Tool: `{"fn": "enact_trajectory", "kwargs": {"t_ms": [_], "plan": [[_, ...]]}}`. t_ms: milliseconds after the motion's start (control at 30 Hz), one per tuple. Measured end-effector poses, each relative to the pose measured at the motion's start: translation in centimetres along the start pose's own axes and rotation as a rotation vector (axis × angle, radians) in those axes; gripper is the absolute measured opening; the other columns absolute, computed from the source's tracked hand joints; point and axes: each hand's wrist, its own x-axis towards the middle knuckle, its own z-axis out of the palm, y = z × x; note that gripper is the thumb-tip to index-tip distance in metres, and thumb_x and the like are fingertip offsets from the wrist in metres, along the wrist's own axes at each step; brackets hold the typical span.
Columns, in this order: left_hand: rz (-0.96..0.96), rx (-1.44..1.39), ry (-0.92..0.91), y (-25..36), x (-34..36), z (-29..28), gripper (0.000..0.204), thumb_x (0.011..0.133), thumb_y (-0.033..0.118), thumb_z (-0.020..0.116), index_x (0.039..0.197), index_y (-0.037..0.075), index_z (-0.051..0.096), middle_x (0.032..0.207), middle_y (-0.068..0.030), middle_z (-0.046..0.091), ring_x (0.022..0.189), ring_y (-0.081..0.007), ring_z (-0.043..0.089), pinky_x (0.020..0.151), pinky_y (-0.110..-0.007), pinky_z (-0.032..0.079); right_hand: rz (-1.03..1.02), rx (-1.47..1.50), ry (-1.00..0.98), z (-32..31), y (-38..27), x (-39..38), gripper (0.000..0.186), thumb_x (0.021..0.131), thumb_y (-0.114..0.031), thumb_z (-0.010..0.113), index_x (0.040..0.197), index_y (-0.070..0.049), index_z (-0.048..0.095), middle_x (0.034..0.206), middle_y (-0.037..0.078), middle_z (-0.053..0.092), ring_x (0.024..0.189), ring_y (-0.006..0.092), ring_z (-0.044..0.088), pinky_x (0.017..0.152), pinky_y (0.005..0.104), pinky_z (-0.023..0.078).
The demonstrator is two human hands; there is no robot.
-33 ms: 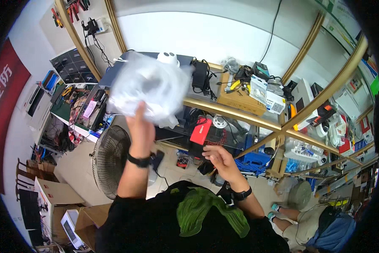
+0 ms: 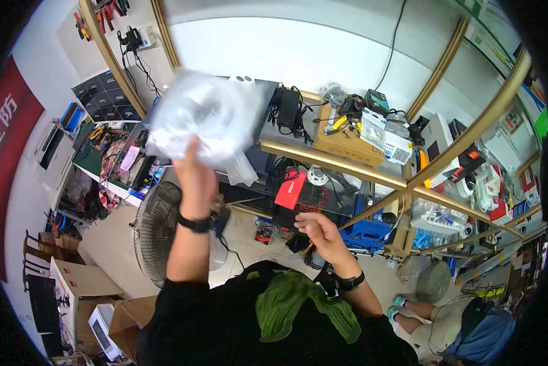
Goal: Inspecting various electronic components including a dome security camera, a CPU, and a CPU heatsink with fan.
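My left hand [image 2: 194,171] grips a crinkled, translucent white plastic bag [image 2: 225,113] with a ring-shaped white object inside, held up in front of the upper shelf [image 2: 262,131] and hiding part of it. My right hand [image 2: 320,235] is lower and to the right, near a black item below a red flat box [image 2: 290,189]; its fingers are loosely curved and apart, with nothing visible in them. A black power adapter [image 2: 288,110] and cables lie on the shelf just right of the bag.
Gold-framed glass shelving [image 2: 439,165] holds assorted boxes and parts. A standing fan [image 2: 155,235] is left of my forearm; a cluttered bench [image 2: 115,183] stands beyond it. An open carton [image 2: 130,314] is at lower left. Another person [image 2: 469,329] sits or crouches at lower right.
My left hand and the bag have shifted slightly left and up, toward the shelf's left part. My right hand has barely moved.
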Motion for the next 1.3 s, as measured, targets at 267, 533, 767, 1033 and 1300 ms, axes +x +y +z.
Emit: {"fn": "enact_trajectory", "kwargs": {"t_ms": [267, 533, 767, 1033, 1300], "plan": [[0.057, 0.143, -0.007, 2.1, 18.0, -4.2, 0.051, 0.085, 0.009, 0.062, 0.13, -0.002, 0.039, 0.128, -0.0146, 0.048, 0.116, -0.0267, 0.051, 0.096, -0.039, 0.044, 0.184, 0.014, 0.241, -3.5, 4.3, -5.9, 0.027, 0.097, -0.019, 0.048, 0.117, 0.0, 0.051, 0.107, 0.01, 0.06, 0.099, 0.0182, 0.059, 0.087, 0.0309, 0.047], [0.157, 0.6, 0.246, -3.4, 6.4, -3.4, 0.034, 0.087, 0.027, 0.062, 0.107, 0.003, 0.049, 0.104, -0.0083, 0.057, 0.094, -0.0154, 0.055, 0.08, -0.033, 0.042, 0.268, 0.123, 0.435, -8.0, 12.7, -8.3, 0.024, 0.096, -0.023, 0.052, 0.107, -0.002, 0.055, 0.088, 0.002, 0.059, 0.079, 0.0104, 0.053, 0.072, 0.0258, 0.044], [-0.45, 0.772, -0.296, -9.5, -10.0, -8.4, 0.021, 0.095, 0.025, 0.052, 0.103, 0.007, 0.055, 0.09, -0.0027, 0.059, 0.08, -0.0123, 0.055, 0.072, -0.026, 0.043, 0.524, 0.12, 0.347, -8.9, 18.9, -4.7, 0.026, 0.093, -0.028, 0.056, 0.097, -0.002, 0.056, 0.081, 0.001, 0.058, 0.076, 0.0097, 0.055, 0.066, 0.0249, 0.046], [-0.777, 1.21, -0.517, -12.1, -18.8, -13.5, 0.025, 0.09, 0.018, 0.057, 0.107, -0.001, 0.055, 0.087, -0.0141, 0.064, 0.074, -0.0203, 0.061, 0.064, -0.03, 0.049, 0.775, -0.272, 0.244, -15.7, 33.6, 0.2, 0.023, 0.091, -0.026, 0.056, 0.095, -0.003, 0.058, 0.079, 0.003, 0.061, 0.074, 0.0104, 0.058, 0.066, 0.0269, 0.048], [-0.856, 1.264, -0.55, -14.7, -24.3, -19.5, 0.025, 0.087, 0.013, 0.06, 0.106, -0.003, 0.053, 0.089, -0.0186, 0.063, 0.079, -0.0302, 0.063, 0.071, -0.037, 0.05, 0.517, -1.021, 0.401, -16.8, 35.8, 8.9, 0.044, 0.081, -0.039, 0.063, 0.094, 0.004, 0.058, 0.092, 0.022, 0.065, 0.085, 0.0385, 0.064, 0.073, 0.0447, 0.051]]}}
